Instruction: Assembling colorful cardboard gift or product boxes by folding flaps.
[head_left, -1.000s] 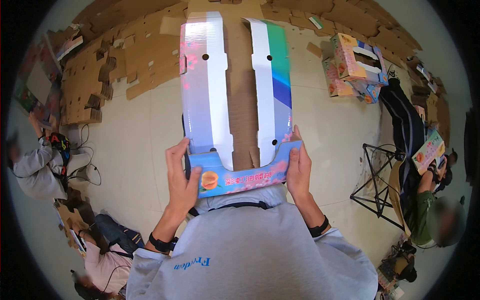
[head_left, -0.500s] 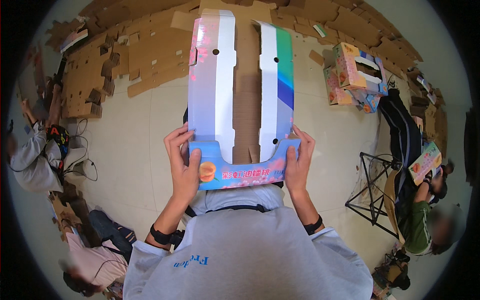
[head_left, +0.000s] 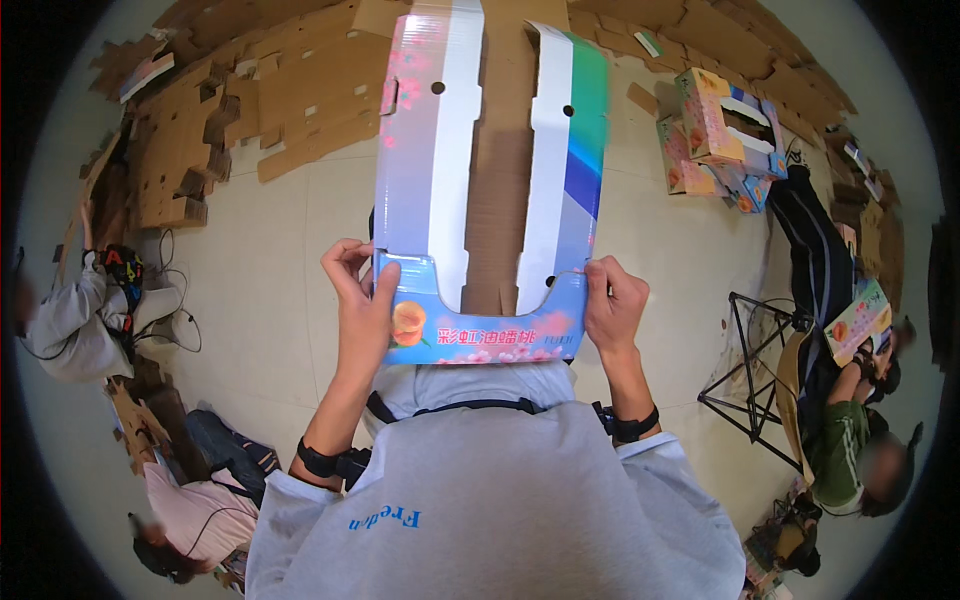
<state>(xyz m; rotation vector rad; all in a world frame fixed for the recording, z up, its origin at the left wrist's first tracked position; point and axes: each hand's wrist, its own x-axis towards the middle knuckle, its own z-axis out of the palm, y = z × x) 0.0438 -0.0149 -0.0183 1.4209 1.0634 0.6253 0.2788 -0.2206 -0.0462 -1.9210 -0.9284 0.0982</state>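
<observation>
A long cardboard fruit box (head_left: 412,180), printed in pastel colours with blossoms and a peach, lies across my lap with its short end toward me. Two white-edged top panels leave a slot down its middle, where brown inner board shows. At the near left corner my left hand (head_left: 362,290) grips the side, thumb on the blue end flap (head_left: 480,335). My right hand (head_left: 615,305) is closed at the near right corner, fingers curled against the box's side. Some fingertips of both hands are hidden behind the board.
Flattened brown cardboard (head_left: 310,105) covers the far floor. Finished-looking printed boxes (head_left: 715,140) are stacked at the far right. A black folding stool frame (head_left: 745,370) stands to my right. Other people sit at both sides, one holding a printed box (head_left: 858,320).
The box has shifted slightly and tilts a little to the right at its far end. My right hand has curled its fingers at the right corner and moved slightly outward.
</observation>
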